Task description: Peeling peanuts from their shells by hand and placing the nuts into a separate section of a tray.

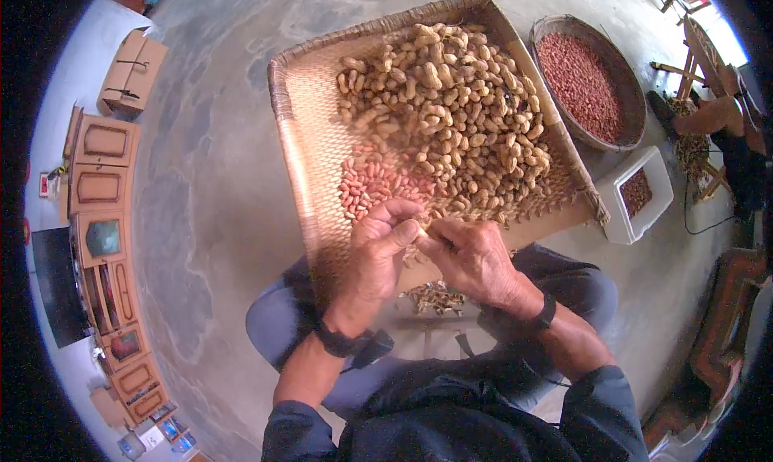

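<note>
My left hand (380,250) and my right hand (474,256) meet over the near edge of a square woven tray (308,117). Between their fingertips they pinch a small pale peanut shell (421,227), largely covered by the fingers. Unshelled peanuts (447,99) are heaped across the tray's middle and right. Just beyond my left hand lies a smaller pile of shelled pink peanuts (380,181). Broken empty shells (436,297) lie below my hands, between my knees.
Right of the tray stands a round basket (634,123) of reddish shelled peanuts. Near it is a white foam box (662,181) with dark reddish contents. Part of another person (712,117) shows at far right. Wooden cabinets (99,190) and a cardboard box (134,72) are at the left.
</note>
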Tool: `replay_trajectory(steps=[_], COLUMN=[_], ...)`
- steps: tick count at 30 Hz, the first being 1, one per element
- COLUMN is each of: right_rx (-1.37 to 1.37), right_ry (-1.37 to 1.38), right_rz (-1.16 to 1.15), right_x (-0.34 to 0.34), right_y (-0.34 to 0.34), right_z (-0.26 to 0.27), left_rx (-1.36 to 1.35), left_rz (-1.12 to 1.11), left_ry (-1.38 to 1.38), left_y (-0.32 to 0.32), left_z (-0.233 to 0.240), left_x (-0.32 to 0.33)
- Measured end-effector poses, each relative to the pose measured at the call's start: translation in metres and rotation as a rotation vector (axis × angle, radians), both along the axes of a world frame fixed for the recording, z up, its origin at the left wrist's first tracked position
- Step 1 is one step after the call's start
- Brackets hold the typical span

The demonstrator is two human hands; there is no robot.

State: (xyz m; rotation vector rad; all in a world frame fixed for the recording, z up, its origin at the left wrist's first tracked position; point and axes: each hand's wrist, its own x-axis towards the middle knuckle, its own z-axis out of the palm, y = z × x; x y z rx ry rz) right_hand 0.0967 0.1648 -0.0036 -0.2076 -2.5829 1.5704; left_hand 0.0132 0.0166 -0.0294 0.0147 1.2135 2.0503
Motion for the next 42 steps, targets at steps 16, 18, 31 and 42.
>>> replay_trajectory(steps=[16, 18, 31, 42], right_rx=[-0.259, -0.289, -0.023, -0.024], right_ry=[-0.133, -0.155, -0.003, 0.034], right_rz=[-0.186, -0.185, -0.043, -0.080], right_x=[-0.010, -0.010, -0.009, -0.006], right_y=[-0.002, 0.000, 0.000, -0.003], right_z=[-0.009, -0.010, -0.015, -0.015], left_rx=[-0.019, -0.133, -0.189, -0.176], left_rz=[-0.003, 0.071, 0.128, 0.091], left_ry=[-0.016, 0.025, 0.020, 0.048], left_y=[0.006, 0.002, -0.003, -0.004], left_z=[-0.004, 0.000, 0.001, -0.004], left_x=[0.002, 0.006, -0.001, 0.006])
